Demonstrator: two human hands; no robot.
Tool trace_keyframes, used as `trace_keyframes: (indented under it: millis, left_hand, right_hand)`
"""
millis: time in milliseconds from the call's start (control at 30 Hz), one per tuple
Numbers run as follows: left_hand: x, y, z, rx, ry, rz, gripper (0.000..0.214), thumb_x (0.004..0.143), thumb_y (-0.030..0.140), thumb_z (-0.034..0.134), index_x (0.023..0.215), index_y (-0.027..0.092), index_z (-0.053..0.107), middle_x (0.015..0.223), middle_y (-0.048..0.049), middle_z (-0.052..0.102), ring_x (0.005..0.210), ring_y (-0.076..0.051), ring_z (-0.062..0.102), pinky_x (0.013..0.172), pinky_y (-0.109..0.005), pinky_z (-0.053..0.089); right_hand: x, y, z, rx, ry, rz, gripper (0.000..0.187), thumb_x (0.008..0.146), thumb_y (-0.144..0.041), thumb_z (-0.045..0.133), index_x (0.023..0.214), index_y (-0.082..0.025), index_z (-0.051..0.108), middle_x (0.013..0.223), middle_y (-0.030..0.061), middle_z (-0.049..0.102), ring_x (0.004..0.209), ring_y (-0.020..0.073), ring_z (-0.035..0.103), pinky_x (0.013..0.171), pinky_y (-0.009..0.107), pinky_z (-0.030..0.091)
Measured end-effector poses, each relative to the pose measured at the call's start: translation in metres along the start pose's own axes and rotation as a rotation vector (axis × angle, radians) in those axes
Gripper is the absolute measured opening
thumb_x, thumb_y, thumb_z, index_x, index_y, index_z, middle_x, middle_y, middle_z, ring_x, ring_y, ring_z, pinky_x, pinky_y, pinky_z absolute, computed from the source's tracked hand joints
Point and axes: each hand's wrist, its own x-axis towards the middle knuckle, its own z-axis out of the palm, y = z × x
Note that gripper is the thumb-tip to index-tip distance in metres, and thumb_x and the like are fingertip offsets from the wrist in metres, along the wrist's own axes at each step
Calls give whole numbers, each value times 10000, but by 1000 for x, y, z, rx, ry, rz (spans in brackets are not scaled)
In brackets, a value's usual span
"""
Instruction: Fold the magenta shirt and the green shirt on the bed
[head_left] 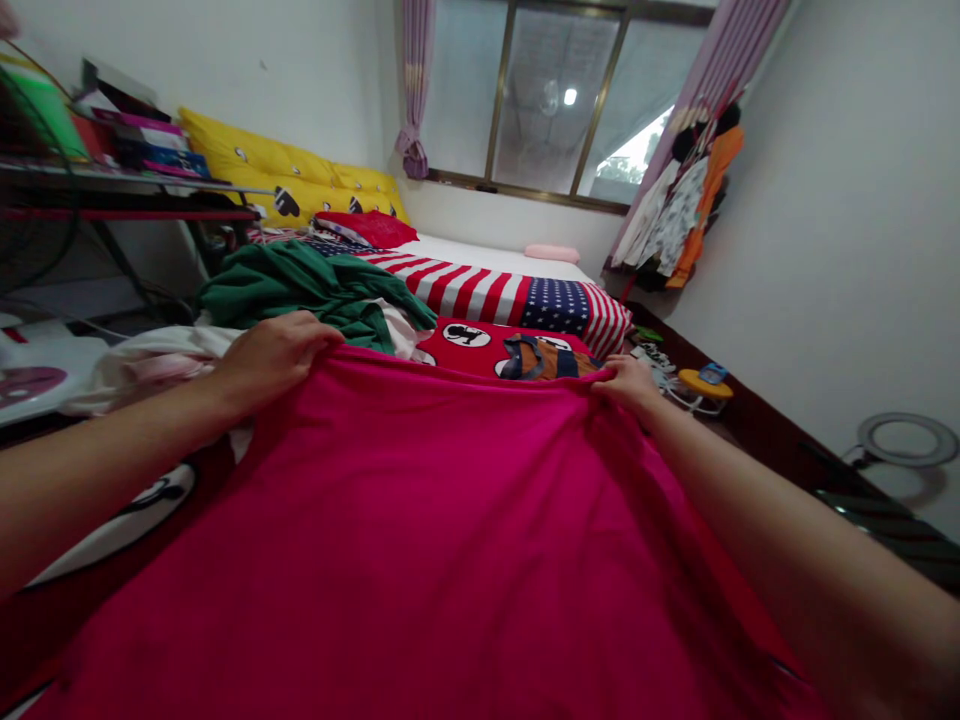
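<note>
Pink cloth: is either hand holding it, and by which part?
Both. The left hand and right hand each pinch the pink cloth at a far corner of its far edge.

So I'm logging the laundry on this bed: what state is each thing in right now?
pink cloth: spread flat, far edge gripped at both corners.
left hand: closed on the cloth's far left corner.
right hand: closed on the far right corner.
green garment: crumpled in a heap.
flag blanket: laid out over the bed.
red pillow: lying flat by the yellow headboard cushion.
curtain: drawn aside, tied.
</note>
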Motion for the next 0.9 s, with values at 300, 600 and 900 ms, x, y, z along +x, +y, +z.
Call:
trace_keyframes:
  millis: [300,600,900]
  left_hand:
    - [11,-10,3,-4,-109,-51,497,920,481,389,1188,120,600,1095,-110,647,957,-237,586,851,-326,439]
    - [14,-23,-5,-245,-79,-334,465,800,463,536,1076,137,719,900,-41,739,841,-208,612,707,-243,444]
    - [-15,7,-36,-598,135,-413,623,646,579,679,1060,115,718,897,-41,719,787,-182,598,785,-328,500]
  right_hand:
    - [-13,-7,8,104,31,96,241,695,-226,684,909,-122,722,747,54,721,611,151,624,547,242,480]
    - [-23,-4,-10,74,-90,76,159,593,-251,788,684,-137,722,535,9,639,502,139,561,468,232,429]
    - [-69,-25,-42,-4,264,-262,221,779,-368,645,883,-182,704,803,56,679,732,188,601,638,271,457]
